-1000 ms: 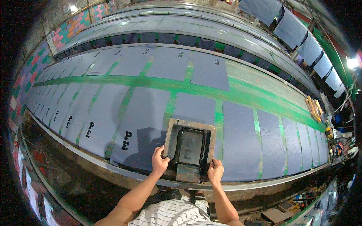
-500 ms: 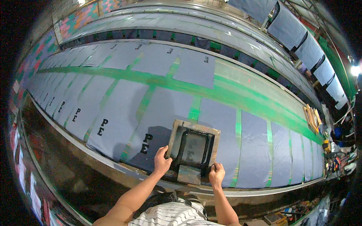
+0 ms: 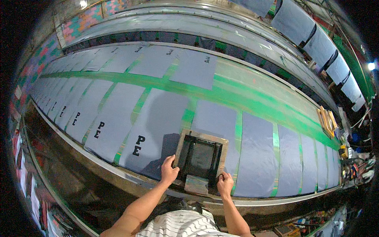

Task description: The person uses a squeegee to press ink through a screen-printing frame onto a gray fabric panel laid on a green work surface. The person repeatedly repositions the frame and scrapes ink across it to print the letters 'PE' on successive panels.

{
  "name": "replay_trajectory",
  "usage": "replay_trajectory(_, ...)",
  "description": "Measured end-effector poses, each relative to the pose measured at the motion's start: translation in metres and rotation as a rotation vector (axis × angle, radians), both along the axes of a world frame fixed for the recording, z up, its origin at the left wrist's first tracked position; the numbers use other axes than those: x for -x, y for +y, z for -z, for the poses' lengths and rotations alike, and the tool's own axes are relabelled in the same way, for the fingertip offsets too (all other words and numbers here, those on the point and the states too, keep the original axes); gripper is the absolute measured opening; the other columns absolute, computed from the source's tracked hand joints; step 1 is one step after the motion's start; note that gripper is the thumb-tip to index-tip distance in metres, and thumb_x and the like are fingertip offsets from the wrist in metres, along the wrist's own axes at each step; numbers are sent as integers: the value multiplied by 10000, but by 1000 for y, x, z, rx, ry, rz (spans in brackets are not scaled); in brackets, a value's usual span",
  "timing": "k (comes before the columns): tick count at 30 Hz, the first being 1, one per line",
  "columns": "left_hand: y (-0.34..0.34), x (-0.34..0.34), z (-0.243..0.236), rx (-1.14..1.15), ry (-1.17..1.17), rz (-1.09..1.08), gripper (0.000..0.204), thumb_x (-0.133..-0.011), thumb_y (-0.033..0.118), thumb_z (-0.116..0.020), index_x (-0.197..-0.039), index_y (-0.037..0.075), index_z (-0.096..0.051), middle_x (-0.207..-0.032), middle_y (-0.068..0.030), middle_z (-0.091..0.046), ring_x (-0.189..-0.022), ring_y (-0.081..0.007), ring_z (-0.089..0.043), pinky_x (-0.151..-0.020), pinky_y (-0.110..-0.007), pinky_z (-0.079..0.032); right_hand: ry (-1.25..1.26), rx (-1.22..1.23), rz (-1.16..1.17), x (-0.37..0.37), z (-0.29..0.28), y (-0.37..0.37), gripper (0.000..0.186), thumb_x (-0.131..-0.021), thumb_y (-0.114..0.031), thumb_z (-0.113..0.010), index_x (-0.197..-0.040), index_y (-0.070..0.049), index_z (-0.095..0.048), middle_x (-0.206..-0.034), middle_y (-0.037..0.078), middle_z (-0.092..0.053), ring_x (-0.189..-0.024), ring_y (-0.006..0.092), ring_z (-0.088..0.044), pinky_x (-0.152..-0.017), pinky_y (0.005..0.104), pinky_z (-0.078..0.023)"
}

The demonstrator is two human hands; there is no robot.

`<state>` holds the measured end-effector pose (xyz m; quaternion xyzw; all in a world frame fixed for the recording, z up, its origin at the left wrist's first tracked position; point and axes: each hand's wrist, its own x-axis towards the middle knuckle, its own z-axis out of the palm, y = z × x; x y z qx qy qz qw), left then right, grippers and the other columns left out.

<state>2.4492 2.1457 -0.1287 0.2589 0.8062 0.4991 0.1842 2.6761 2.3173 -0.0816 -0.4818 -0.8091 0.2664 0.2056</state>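
My left hand grips the left side of a square screen frame, thumb and fingers closed on its rail. My right hand is closed on the lower right of the same frame. The frame has a pale border, a dark mesh and a small greyish rectangle at its near end. It is over the near row of blue-grey sheets on a long table, partly across a green strip; whether it rests or is raised I cannot tell. The sheet to its left bears large black printed letters and a dark shadow.
The long table's metal rail runs before me. A far row of sheets lies beyond the green band. Wooden frames and clutter are at the right. More long tables stand behind, with hanging sheets upper right.
The view has shifted a little. Against the sheets, the frame in my hands has moved slightly sideways, first left, then back to the right. Both hands still grip it.
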Motion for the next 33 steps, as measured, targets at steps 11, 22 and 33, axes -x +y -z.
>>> replay_trajectory(11, -1, -16, 7, 35, -47, 7, 614, -801, -17, -645, -1400, -9, -512, -1390, -195, -525, -1298, -362, -508, -1066, -459, -459, 8, 43, -10, -19, 11, -2, 249, -871, -82, -600, -1094, -24, -694, -851, 178, -588, -812, 380, -587, -730, 449, -456)
replay_trajectory(22, 1, -21, 1, 52, -39, 23, 611, -804, -9, -635, -1401, -12, -508, -1386, -200, -525, -1302, -371, -504, -1069, -463, -452, -54, 75, -8, -22, 9, 1, 257, -883, -98, -598, -1105, -11, -692, -878, 190, -611, -832, 372, -609, -757, 433, -475)
replay_trajectory(33, 1, -25, 14, 12, -73, 31, 601, -815, -9, -633, -1401, -29, -497, -1389, -196, -521, -1304, -366, -503, -1065, -463, -463, -80, 74, 9, -28, 15, 2, 277, -890, -95, -596, -1133, 1, -688, -957, 187, -643, -887, 371, -628, -780, 428, -484)
